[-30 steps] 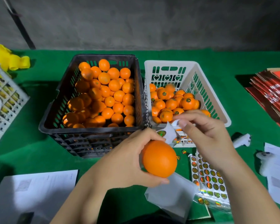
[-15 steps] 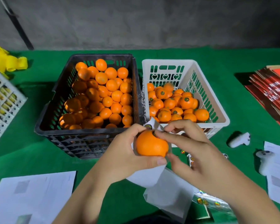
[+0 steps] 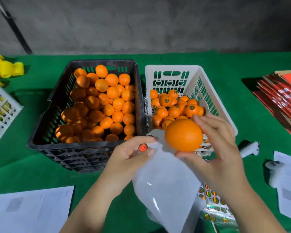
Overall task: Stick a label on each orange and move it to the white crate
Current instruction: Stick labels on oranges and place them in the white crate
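The right hand [image 3: 215, 153] cups an orange [image 3: 183, 135] beside the white crate [image 3: 193, 74], likely for dropping; left fingers [image 3: 138, 143] pinch backing paper [image 3: 165, 182].

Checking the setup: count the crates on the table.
2. The black crate of oranges stands left; the white crate stands right beside it. A white tray at far left is not counted.

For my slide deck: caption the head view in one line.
Right hand holds an orange by the white crate; left hand pinches a backing sheet.
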A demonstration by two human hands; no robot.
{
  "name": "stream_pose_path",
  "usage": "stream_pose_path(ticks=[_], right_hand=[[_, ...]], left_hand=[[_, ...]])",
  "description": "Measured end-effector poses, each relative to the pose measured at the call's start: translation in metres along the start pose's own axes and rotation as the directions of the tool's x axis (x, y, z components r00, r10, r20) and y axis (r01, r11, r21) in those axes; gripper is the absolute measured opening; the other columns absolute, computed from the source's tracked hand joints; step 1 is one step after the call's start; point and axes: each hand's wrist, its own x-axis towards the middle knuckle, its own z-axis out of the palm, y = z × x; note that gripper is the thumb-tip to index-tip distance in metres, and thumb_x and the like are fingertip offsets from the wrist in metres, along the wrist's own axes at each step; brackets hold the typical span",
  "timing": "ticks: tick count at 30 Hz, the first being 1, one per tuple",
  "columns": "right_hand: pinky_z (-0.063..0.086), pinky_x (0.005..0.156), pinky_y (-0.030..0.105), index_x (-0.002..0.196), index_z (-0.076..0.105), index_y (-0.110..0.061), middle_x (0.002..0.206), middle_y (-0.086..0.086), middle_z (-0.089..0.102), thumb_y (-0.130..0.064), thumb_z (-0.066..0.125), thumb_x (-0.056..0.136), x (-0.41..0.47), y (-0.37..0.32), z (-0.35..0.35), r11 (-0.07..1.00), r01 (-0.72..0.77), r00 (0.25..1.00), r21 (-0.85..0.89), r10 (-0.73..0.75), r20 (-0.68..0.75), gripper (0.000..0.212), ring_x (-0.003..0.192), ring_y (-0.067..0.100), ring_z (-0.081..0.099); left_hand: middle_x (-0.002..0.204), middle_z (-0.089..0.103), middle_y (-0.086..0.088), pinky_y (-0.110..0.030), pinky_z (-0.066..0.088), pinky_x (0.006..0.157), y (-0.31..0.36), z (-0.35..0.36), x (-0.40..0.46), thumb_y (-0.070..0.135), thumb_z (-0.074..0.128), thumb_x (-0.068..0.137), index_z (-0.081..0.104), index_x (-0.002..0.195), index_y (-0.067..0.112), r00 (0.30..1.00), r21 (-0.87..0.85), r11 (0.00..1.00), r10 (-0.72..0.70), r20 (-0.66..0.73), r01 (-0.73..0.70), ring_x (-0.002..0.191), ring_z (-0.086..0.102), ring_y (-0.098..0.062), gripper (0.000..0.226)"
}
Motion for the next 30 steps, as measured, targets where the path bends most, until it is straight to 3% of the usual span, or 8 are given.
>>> stream_pose_path(ticks=[3,7,10,12,16,19,25,30], right_hand=[[0.029,0.109,0.02,0.145,0.056,-0.007,0.128,0.007,0.057,-0.047,0.085,0.08,0.014,0.043,0.001,0.989,-0.024,1.0,-0.147,0.024,-0.002,0.082,0.121,0.022,0.046],[0.045,0.101,0.05,0.15,0.052,-0.004,0.133,0.02,0.059,-0.023,0.09,0.078,0.031,0.096,0.022,0.934,-0.096,0.983,-0.345,0.143,0.112,0.084,0.125,0.043,0.051],[0.03,0.117,0.056,0.159,0.042,-0.017,0.159,0.013,0.043,-0.029,0.079,0.094,0.04,0.109,0.04,0.883,-0.266,0.901,-0.386,0.37,0.226,0.077,0.144,0.038,0.029],[0.024,0.124,0.052,0.156,0.049,-0.026,0.162,-0.001,0.042,-0.059,0.059,0.099,0.042,0.1,0.05,0.834,-0.55,0.796,-0.052,0.541,0.271,0.066,0.149,0.026,0.032],[0.052,0.103,0.05,0.133,0.069,-0.028,0.131,0.001,0.073,-0.081,0.059,0.082,0.049,0.082,0.069,0.258,-0.809,0.579,0.528,0.506,0.639,0.074,0.12,0.022,0.069],[0.064,0.083,0.052,0.116,0.076,-0.027,0.105,0.007,0.08,-0.03,0.067,0.102,0.05,0.081,0.086,0.504,-0.742,0.67,0.442,0.529,0.521,0.017,0.095,0.032,0.074],[0.064,0.079,0.047,0.112,0.074,-0.024,0.102,0.006,0.079,-0.016,0.058,0.107,0.049,0.095,0.108,0.488,-0.665,0.708,0.565,0.652,0.271,0.018,0.096,0.033,0.075],[0.064,0.078,0.041,0.112,0.075,-0.028,0.103,0.004,0.08,-0.016,0.058,0.107,0.044,0.104,0.106,0.525,-0.657,0.726,0.541,0.635,0.266,0.021,0.093,0.025,0.077]], left_hand=[[0.119,0.076,0.012,-0.021,0.058,0.083,-0.008,-0.005,0.009,0.024,0.075,0.09,0.069,0.125,0.044,0.999,0.018,1.0,0.009,-0.036,-0.008,0.104,0.075,-0.011,0.041],[0.135,0.072,0.001,-0.037,0.059,0.098,-0.006,-0.006,0.021,0.018,0.073,0.095,0.046,0.146,0.05,0.999,-0.061,0.998,0.023,0.026,-0.021,0.124,0.07,-0.019,0.066],[0.133,0.073,0.004,-0.043,0.055,0.102,0.0,-0.008,0.034,0.022,0.068,0.097,0.062,0.14,0.037,0.996,0.119,0.989,0.079,0.047,-0.084,0.125,0.069,-0.017,0.046],[0.125,0.076,0.005,-0.043,0.058,0.097,0.008,-0.01,0.043,0.025,0.066,0.098,0.071,0.127,0.033,0.994,0.183,0.977,0.106,0.035,-0.111,0.117,0.072,-0.017,0.03],[0.114,0.077,0.011,-0.038,0.056,0.091,0.025,-0.025,0.078,0.022,0.065,0.104,0.071,0.121,0.028,0.977,0.418,0.893,0.206,-0.048,-0.167,0.107,0.071,-0.008,0.019],[0.11,0.076,0.005,-0.037,0.053,0.087,0.035,-0.032,0.111,0.026,0.061,0.107,0.07,0.121,0.023,0.975,0.528,0.836,0.215,-0.059,-0.153,0.102,0.069,-0.012,0.018],[0.126,0.069,0.006,-0.034,0.051,0.103,0.024,-0.042,0.195,0.023,0.043,0.111,0.068,0.129,0.021,0.962,0.589,0.796,0.25,-0.108,-0.141,0.119,0.062,-0.011,0.031],[0.164,0.038,-0.01,-0.05,0.032,0.121,0.0,-0.081,0.26,0.001,0.053,0.098,0.047,0.154,0.025,0.961,0.981,0.185,0.252,-0.112,0.066,0.145,0.035,-0.041,0.061]])
